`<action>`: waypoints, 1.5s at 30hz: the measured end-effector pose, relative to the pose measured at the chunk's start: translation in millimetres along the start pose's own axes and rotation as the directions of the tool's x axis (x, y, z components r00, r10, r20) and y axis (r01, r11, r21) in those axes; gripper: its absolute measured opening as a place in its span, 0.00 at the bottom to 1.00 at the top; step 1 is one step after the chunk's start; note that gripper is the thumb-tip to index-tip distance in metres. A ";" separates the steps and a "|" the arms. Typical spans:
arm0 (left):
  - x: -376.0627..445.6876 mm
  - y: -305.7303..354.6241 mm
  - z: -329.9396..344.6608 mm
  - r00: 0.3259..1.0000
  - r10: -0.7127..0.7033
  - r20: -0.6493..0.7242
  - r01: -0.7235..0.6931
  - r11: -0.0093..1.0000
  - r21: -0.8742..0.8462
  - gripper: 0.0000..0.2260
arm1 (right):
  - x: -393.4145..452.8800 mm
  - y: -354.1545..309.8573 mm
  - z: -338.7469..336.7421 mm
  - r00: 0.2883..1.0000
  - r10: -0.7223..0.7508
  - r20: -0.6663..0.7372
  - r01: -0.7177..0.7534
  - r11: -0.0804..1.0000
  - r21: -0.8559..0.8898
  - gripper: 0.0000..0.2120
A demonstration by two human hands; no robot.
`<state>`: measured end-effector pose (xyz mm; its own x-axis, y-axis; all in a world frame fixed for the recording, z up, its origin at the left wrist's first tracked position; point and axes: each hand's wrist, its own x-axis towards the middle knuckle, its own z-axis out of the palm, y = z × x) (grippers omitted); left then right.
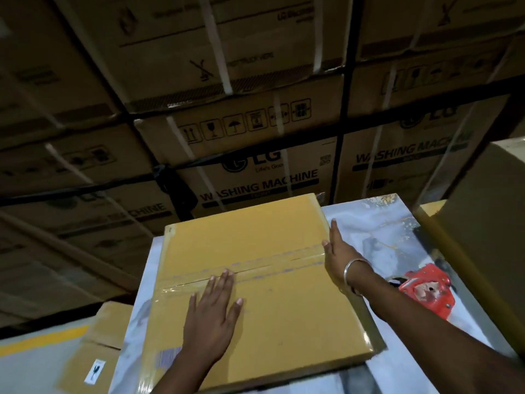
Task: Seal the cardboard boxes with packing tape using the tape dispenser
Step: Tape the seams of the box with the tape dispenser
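Head view, single frame. Cardboard box [255,280] sits at frame centre on a pale, marbled table [377,223]; flaps closed, contents not visible. Clear packing tape [255,265] runs across the centre seam from the left edge to the right edge.

Left hand [211,314]: flat, fingers spread, palm on the lid, fingertips touching the tape line. Right hand [336,251]: fingers straight and together, pressed against the box's right edge where the tape ends. Neither hand holds anything.

Red tape dispenser [426,291]: lying on the table at right of frame, just behind the right forearm, apart from the box.

Judgement: centre seam is laid; step in hand is smoothing the strip down and over the edge. Next move likely calls for picking up the dispenser with the right hand, either for side seams or another box.

Other containers: closed carton [96,348] at lower left; tall box [483,223] at right edge; strapped washing-machine cartons [255,172] stacked across the upper frame, all shut
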<state>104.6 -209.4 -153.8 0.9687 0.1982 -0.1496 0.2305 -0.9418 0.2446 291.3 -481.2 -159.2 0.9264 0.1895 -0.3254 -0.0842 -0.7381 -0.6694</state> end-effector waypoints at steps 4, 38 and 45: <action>-6.5 -7.0 1.1 0.998 -0.066 -0.020 0.065 0.996 -0.053 0.36 | -7.0 -13.7 1.7 0.996 0.046 -0.075 -0.065 0.961 -0.270 0.29; -120.5 -129.7 26.0 0.806 -0.561 0.191 0.023 -0.293 -0.956 0.16 | -130.1 -146.2 198.6 0.910 -0.344 0.233 0.415 0.728 -0.545 0.40; -164.8 -91.8 52.8 0.480 -0.869 -0.119 -0.090 0.086 -0.992 0.08 | -131.8 -141.5 202.1 0.871 -0.403 0.281 0.488 0.653 -0.579 0.39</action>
<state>-81.0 -169.9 -202.3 0.2753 0.9461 -0.1704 0.0239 0.1705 0.9851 106.9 -270.8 -156.6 0.7378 0.6442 -0.2016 0.6099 -0.7642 -0.2096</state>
